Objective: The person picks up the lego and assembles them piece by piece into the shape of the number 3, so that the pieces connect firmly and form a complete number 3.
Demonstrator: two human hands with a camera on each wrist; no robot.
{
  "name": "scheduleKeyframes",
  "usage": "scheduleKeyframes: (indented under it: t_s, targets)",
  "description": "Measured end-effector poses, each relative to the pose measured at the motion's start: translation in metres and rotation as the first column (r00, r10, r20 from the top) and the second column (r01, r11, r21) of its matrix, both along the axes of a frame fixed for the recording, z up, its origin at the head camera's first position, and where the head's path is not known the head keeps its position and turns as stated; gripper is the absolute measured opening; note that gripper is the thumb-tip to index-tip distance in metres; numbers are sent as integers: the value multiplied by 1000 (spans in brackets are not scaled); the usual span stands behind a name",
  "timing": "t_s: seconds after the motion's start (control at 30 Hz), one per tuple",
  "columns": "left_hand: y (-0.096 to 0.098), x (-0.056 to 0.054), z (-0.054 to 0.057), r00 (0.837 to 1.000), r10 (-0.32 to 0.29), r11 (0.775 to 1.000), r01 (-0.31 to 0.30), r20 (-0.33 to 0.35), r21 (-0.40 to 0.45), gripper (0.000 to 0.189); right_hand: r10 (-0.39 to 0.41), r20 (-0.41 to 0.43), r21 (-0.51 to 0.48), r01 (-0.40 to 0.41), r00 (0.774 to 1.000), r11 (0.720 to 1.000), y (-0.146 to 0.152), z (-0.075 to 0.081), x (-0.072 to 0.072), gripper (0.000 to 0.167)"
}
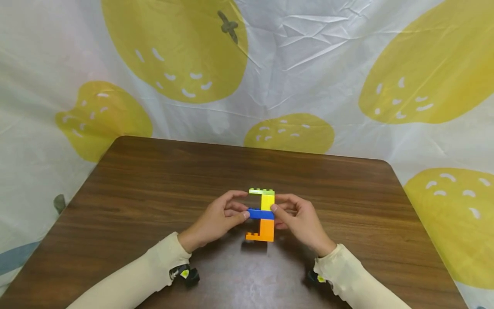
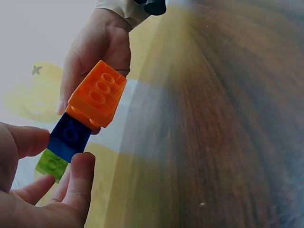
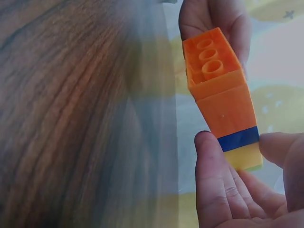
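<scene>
A stack of toy building bricks is held upright between my two hands, above the table. Its top is a flat lime green piece point(image 1: 261, 192), over a yellow block point(image 1: 267, 201), a long blue brick point(image 1: 259, 213) and an orange block point(image 1: 267, 230) with a lower ledge jutting left. The left hand point(image 1: 218, 219) pinches the blue brick's left end between thumb and fingers. On the other side, the right hand point(image 1: 302, 219) grips the stack where blue meets yellow. Both wrist views show hollow tubes under the orange base point(image 2: 99, 90).
A dark wood-grain table point(image 1: 173, 171) lies beneath the hands. Behind and beside it hangs a white cloth point(image 1: 301, 47) with large yellow fruit prints. A dark wrist camera point(image 1: 185, 274) sits at the left cuff; another is at the right cuff.
</scene>
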State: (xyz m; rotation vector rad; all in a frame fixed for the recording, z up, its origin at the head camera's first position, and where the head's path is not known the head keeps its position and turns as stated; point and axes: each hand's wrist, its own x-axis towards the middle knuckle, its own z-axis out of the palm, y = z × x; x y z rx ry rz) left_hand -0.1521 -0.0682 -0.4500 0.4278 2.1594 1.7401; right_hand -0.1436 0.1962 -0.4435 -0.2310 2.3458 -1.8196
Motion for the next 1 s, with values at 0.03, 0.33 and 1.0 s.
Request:
scheduleKeyframes:
  t_s: [0.03, 0.33, 1.0]
  targets:
    - [1, -1, 0, 1000, -1, 1000, 1, 6, -2, 60, -4, 9, -2, 4, 1000, 1000, 0, -1, -1, 44]
    - [5, -10, 2, 997, -2, 999, 5, 71, -43, 60, 12, 71, 23, -14, 997, 1000, 4, -5, -7, 46]
    - [9, -34, -11, 985, -30, 999, 32, 169, -5, 62, 27, 170, 48, -36, 985, 998, 5, -12, -29, 51]
